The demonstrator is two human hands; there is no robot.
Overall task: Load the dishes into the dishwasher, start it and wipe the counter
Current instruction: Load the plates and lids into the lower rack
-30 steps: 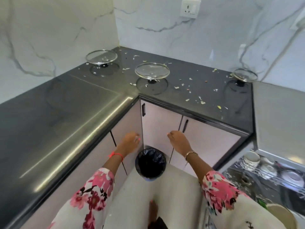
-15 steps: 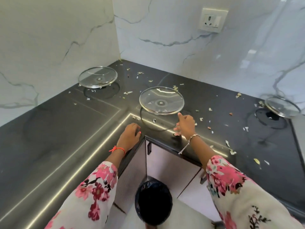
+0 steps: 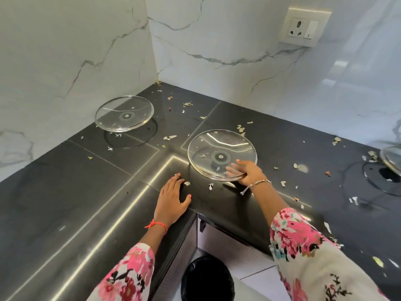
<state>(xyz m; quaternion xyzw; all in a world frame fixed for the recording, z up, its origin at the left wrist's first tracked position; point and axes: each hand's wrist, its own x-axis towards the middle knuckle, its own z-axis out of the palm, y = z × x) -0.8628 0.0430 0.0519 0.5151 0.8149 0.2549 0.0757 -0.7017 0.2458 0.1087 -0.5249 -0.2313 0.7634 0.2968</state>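
Note:
Three glass lids stand upside down on the black counter (image 3: 65,192), which is strewn with small food scraps (image 3: 187,104). The middle glass lid (image 3: 217,146) sits near the counter's inner corner. My right hand (image 3: 249,174) grips its near rim, with the fingers showing through the glass from below and the thumb on top. My left hand (image 3: 173,198) rests flat on the counter at the inner corner, fingers spread, holding nothing. A second lid (image 3: 124,112) stands at the back left. A third lid (image 3: 392,161) is cut off by the right edge.
A bin lined with a black bag (image 3: 208,279) stands on the floor below the counter corner, in front of a white cabinet door (image 3: 219,240). Marble walls close off the back and left. A wall socket (image 3: 303,25) is at the upper right.
Both hands rose from near the cabinet doors to the counter. My right hand reached forward and took the middle lid's near rim. My left hand settled flat at the corner. The view moved closer.

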